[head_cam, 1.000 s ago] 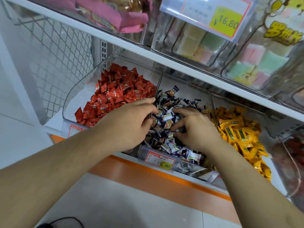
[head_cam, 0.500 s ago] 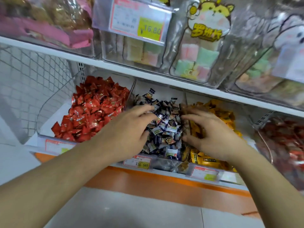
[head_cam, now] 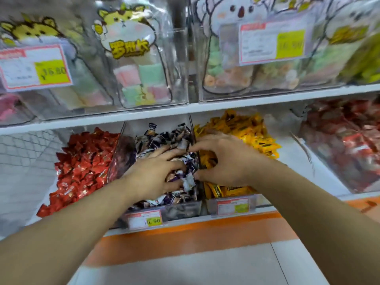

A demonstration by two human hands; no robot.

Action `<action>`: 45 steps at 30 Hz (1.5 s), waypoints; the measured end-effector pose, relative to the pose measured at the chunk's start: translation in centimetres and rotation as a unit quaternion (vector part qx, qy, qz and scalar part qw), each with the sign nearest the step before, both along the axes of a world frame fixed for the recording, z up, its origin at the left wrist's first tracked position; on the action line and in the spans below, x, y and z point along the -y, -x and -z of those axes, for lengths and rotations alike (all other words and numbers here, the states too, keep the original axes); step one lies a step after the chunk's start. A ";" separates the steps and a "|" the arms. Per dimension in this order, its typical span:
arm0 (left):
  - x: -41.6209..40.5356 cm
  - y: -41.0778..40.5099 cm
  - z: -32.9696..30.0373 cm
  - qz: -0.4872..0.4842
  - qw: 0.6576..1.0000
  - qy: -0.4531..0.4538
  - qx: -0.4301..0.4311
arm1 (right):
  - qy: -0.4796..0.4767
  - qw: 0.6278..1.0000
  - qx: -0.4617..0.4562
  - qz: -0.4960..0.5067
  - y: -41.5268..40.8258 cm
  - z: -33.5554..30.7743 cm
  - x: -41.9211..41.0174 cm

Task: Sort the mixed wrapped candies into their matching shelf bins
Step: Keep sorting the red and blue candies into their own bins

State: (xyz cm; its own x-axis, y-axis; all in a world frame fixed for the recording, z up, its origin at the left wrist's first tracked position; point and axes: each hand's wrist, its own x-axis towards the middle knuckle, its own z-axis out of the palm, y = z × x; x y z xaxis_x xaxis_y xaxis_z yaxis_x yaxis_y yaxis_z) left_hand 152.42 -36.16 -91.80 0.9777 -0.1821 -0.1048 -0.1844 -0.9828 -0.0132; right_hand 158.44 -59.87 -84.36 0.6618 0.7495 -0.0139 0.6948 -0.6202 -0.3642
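Note:
Three clear bins stand side by side on the lower shelf: red wrapped candies [head_cam: 82, 169] on the left, dark purple-and-white candies [head_cam: 164, 136] in the middle, yellow wrapped candies [head_cam: 246, 132] on the right. My left hand [head_cam: 152, 173] lies palm down on the purple candies with its fingers spread. My right hand [head_cam: 224, 159] hovers over the divider between the middle and yellow bins. Its fingers and thumb curve toward the purple pile. The frame is blurred, so whether they hold a candy cannot be told.
A further bin of red packets [head_cam: 349, 145] sits at the far right. Above the white shelf edge [head_cam: 185, 109] stand clear bins of pastel sweets [head_cam: 139, 79] with price cards. A price tag [head_cam: 144, 220] fronts the middle bin, above the orange strip [head_cam: 195, 233].
The view has swung right and up. My right hand went from the purple bin over to the yellow bin, and its fingers now curl back across the divider. My left hand stays on the purple candies.

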 end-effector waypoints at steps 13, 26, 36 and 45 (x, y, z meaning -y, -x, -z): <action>-2.5 0.7 -3.2 0.006 0.993 -0.075 0.086 | -0.002 1.000 0.004 -0.014 -0.7 0.6 -0.1; 0.9 -0.8 -0.4 0.134 0.990 -0.001 -0.034 | -0.011 1.000 -0.002 -0.022 -1.4 1.5 -0.1; -2.5 -0.1 -2.5 0.146 0.986 -0.076 -0.032 | 0.009 0.999 0.025 -0.022 -1.6 1.5 0.0; -2.4 0.8 -3.4 0.109 0.988 -0.105 -0.035 | 0.014 1.000 0.009 -0.010 -1.7 1.6 -0.2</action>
State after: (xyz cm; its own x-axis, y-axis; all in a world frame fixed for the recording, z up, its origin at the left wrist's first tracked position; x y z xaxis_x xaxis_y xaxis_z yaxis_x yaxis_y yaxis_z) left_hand 151.66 -33.77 -88.42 0.9069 -0.3541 -0.2283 -0.3984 -0.8970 -0.1916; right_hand 160.14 -59.67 -85.93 0.6464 0.7626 -0.0237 0.7139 -0.6154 -0.3341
